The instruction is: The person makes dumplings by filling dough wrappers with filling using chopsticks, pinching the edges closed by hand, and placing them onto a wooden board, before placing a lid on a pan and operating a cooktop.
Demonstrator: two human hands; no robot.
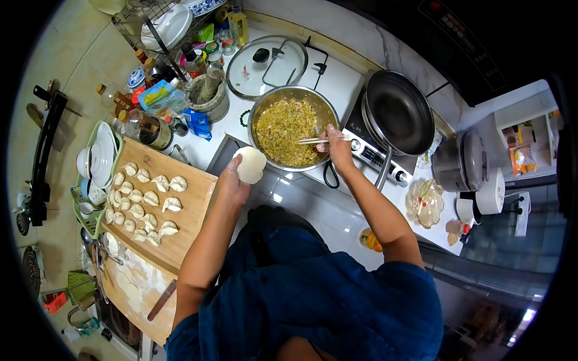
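Observation:
My left hand (233, 182) holds a round, pale dough wrapper (250, 165) near the lower left rim of a metal bowl. The bowl (330, 114) is filled with a yellow-green chopped filling (280, 129). With my right hand (337, 148) I grip a pair of chopsticks (313, 141), their tips in the filling at the bowl's right side. At the left, several folded dumplings (151, 198) lie in rows on a wooden board (195, 195).
A floured board (153, 277) with a rolling pin (162, 299) is at lower left. Behind the bowl lies a glass lid (247, 65). A black pan (400, 111) sits on the stove at right. Bottles and a stone mortar (215, 107) stand at upper left.

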